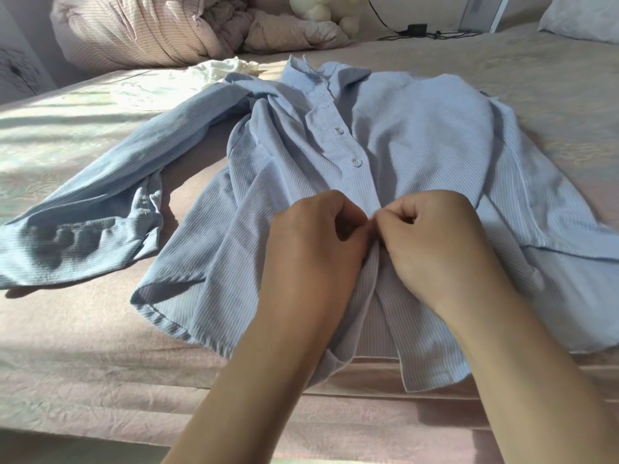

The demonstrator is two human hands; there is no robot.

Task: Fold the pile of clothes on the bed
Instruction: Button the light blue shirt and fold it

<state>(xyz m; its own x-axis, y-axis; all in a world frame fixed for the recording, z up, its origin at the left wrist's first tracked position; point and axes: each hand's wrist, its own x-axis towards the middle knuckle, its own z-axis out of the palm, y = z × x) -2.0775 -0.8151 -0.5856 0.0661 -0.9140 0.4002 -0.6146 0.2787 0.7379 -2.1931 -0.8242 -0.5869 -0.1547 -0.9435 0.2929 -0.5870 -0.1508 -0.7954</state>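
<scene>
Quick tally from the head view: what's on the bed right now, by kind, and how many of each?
Blue striped shirt, both hands pinching its placket: 1
White garment, crumpled beyond the shirt: 1
Bunched pink duvet: 1
Pillow, far right corner: 1
Cream plush toy: 1
Black cable with adapter: 1
Total: 6

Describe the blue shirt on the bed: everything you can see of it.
The blue shirt is light blue with fine white stripes, of thin, crinkly woven cloth. It lies front up on the pink bed, collar away from the person. Two white buttons below the collar are done up; lower down the front gapes open. One sleeve stretches out to the picture's left, rumpled; the other is folded across the body. The left hand and right hand pinch the front edges together at mid-chest.
</scene>
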